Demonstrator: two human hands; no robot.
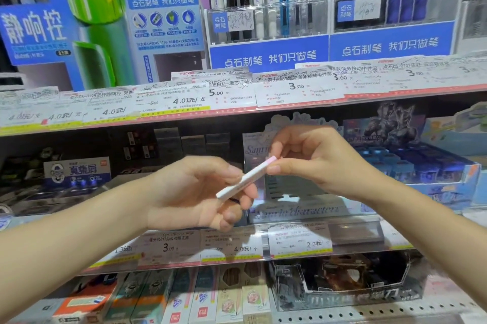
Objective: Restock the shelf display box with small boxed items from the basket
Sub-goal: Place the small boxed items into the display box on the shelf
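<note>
Forearms converge before us: our left hand (195, 192) and right hand (313, 160) each pinch an end of one slim white box (246, 178), tilted.

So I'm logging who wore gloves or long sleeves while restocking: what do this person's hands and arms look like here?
Both are bare: the left hand and right hand wear no gloves, and no rings, watch or bracelet show. Both forearms are uncovered to the picture's edge, with no sleeve in view. The fingernails are short and look unpainted.
</note>
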